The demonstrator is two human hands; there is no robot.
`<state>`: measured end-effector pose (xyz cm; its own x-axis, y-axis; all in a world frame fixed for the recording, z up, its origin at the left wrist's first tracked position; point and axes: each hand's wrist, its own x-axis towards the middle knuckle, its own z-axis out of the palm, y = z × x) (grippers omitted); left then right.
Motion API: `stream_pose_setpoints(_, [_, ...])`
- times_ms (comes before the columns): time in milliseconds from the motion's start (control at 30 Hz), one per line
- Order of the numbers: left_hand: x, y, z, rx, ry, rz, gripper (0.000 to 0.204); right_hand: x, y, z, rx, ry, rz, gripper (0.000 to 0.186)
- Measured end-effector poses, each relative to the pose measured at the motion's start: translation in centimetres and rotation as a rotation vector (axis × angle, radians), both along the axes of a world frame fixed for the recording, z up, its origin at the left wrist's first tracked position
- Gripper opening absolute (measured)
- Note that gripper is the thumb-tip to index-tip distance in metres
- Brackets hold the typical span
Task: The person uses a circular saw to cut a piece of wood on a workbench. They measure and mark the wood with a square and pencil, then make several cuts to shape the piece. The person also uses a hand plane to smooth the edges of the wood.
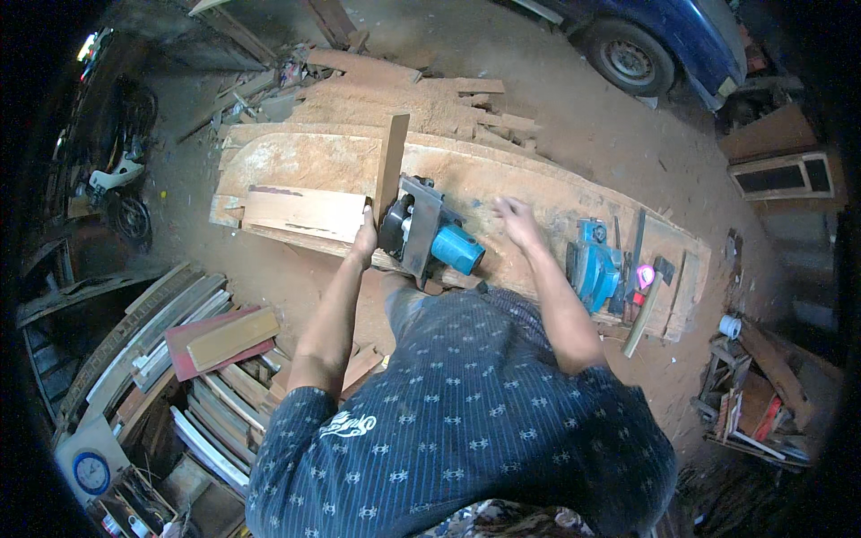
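Observation:
My left hand [365,237] is closed at the lower end of a narrow wooden board [392,166] that stands on edge, pointing away from me. Left of it a wider pale board [305,212] lies flat, its right end close to my thumb. Just right of my left hand rests a circular saw [430,228] with a teal motor housing and a grey metal base plate turned up on its side. My right hand [514,218] is over the dusty workbench [547,188], slightly blurred, fingers loosely apart, with nothing visible in it.
On the bench's right lie a teal electric planer [594,269], a pink tape measure [644,276] and a wood strip [642,314]. Sawdust and offcuts [377,90] are heaped beyond the bench. Stacked boards [215,368] stand at lower left. A blue vehicle [664,45] is parked far right.

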<state>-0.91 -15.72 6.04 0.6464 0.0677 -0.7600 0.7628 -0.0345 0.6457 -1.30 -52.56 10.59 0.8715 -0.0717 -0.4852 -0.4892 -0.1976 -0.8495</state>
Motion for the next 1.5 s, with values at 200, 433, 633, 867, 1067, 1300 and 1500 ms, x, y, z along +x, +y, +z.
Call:
stream_pose_setpoints(200, [-1.7,0.3,-0.8,-0.061,-0.105,0.072,0.087,5.1,8.2,-2.9,0.634,0.298,0.307,0.047])
stream_pose_setpoints(433, [-1.5,-0.8,2.1,0.052,-0.166,-0.07,0.087,2.4,8.6,0.1,0.893,0.312,0.235,0.049])
stream_pose_setpoints(633, [-1.1,-0.7,2.5,-0.038,-0.117,-0.043,0.084,2.3,8.9,-2.9,0.77,0.217,0.298,0.047])
stream_pose_setpoints(867, [-0.7,-1.0,2.2,-0.002,-0.133,-0.059,0.086,2.5,9.6,-2.1,0.75,0.133,0.277,0.049])
stream_pose_setpoints(1067, [2.1,-1.4,4.9,-0.103,0.005,-0.167,0.087,3.3,9.1,-3.4,0.605,0.11,0.125,0.05])
stream_pose_setpoints(1300, [6.2,-6.1,7.8,0.024,-0.027,-0.427,0.09,-1.9,1.9,-1.0,-0.147,0.173,0.036,0.063])
stream_pose_setpoints(1500, [8.5,-12.5,8.7,0.048,-0.121,-0.43,0.082,-0.6,-1.4,-3.4,0.159,0.333,-0.287,0.074])
